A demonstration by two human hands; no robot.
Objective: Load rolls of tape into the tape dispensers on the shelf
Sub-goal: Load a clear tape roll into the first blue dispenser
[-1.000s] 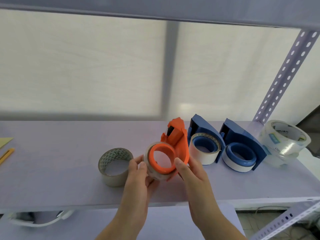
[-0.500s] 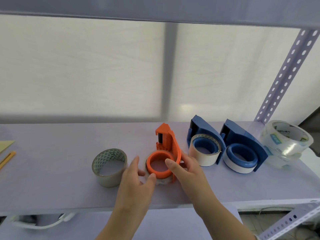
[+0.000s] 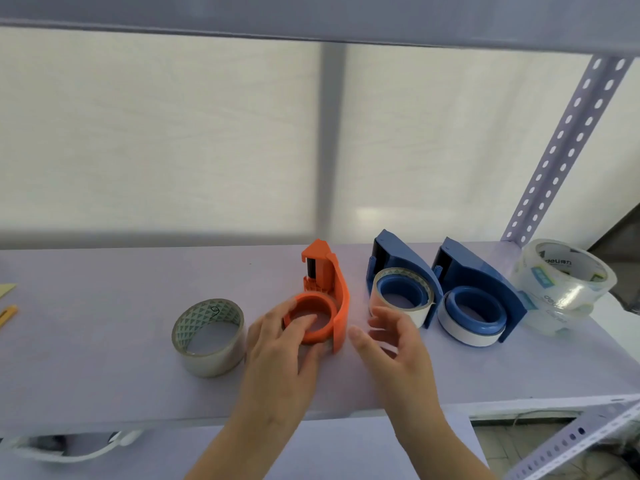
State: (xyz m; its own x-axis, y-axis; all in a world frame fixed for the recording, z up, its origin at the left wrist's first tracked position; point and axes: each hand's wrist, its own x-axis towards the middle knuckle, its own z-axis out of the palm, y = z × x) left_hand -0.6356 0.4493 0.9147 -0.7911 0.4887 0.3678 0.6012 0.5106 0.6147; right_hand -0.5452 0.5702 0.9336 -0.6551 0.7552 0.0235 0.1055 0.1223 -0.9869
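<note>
An orange tape dispenser [image 3: 341, 299] lies on its side on the pale shelf [image 3: 104, 358], its round hub facing up. My left hand [image 3: 277, 355] covers the hub's near-left side, fingers curled over its rim and into the ring; whatever tape sits around the hub is mostly hidden under that hand. My right hand [image 3: 394, 344] hovers just right of the dispenser, fingers spread, touching nothing. A loose clear tape roll [image 3: 207, 337] with a patterned core lies to the left of my left hand.
Two blue dispensers [image 3: 401, 258] [image 3: 485, 271], each with a tape roll on its hub, lie to the right. Stacked clear tape rolls [image 3: 568, 282] sit at the far right by the perforated upright [image 3: 561, 140]. Yellow items [image 3: 7, 313] lie at the left edge.
The orange dispenser went from held up in both hands to lying on the shelf. My right hand has let go and moved right; my left hand stays on the hub.
</note>
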